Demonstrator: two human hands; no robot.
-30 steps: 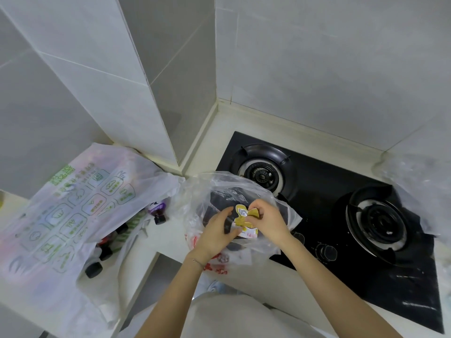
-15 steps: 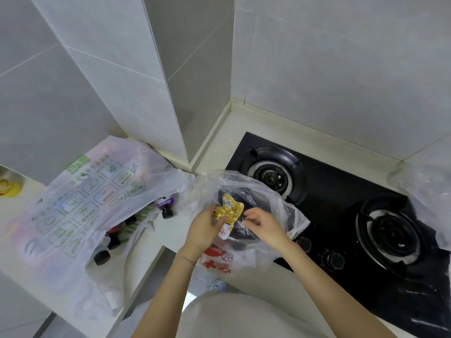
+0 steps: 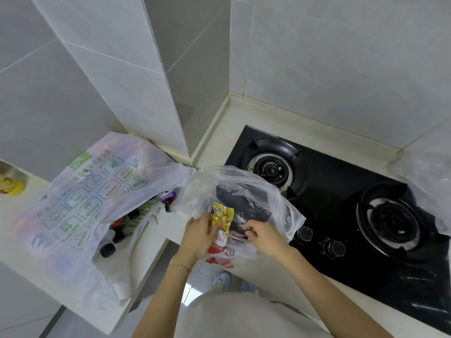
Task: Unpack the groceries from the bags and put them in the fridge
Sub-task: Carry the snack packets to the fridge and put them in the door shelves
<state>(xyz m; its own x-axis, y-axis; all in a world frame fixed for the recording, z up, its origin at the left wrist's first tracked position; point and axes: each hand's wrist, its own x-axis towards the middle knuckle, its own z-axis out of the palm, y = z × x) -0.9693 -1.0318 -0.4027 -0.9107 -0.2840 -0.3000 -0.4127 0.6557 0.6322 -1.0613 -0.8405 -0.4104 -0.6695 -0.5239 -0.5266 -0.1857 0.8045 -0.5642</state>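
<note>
My left hand (image 3: 199,234) grips a small yellow packet (image 3: 222,217) and holds it upright at the mouth of a clear plastic bag (image 3: 244,191). This bag lies on the counter at the stove's left edge, with dark packs visible inside. My right hand (image 3: 264,236) has curled fingers that pinch the bag's plastic just right of the packet. A larger white bag with green print (image 3: 97,191) lies to the left, open toward me, with several dark-capped bottles (image 3: 114,237) spilling from it.
A black two-burner gas stove (image 3: 341,215) fills the counter to the right, its knobs (image 3: 319,240) beside my right hand. Another clear bag (image 3: 429,186) sits at the far right. A yellow container (image 3: 9,184) stands at the left edge. Tiled walls form a corner behind.
The yellow packet passed from both hands into my left hand alone. My right hand let go of it and moved right onto the bag's plastic.
</note>
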